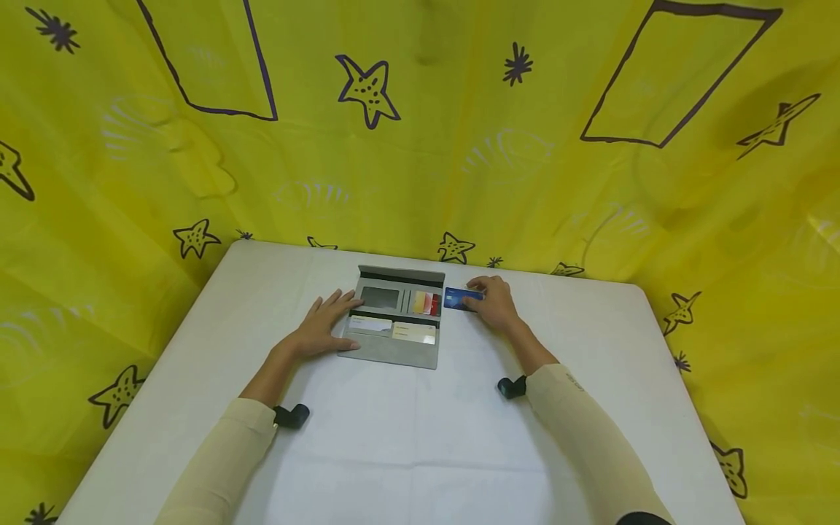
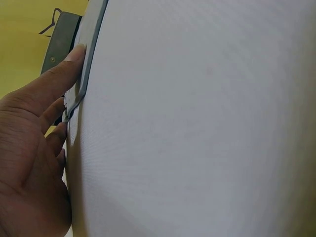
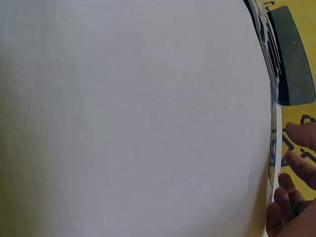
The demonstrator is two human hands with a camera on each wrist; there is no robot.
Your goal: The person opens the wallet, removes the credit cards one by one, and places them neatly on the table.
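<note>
Right-hand fingers (image 1: 481, 281) hold a blue card (image 1: 454, 297) beside the wallet (image 1: 390, 351).

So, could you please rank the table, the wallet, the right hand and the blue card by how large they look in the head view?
1. Table
2. Wallet
3. Right hand
4. Blue card, partly covered by that hand; its visible part looks smallest.

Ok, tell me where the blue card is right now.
In the head view, the blue card is just to the right of the open wallet, at the fingertips of the right hand.
</note>
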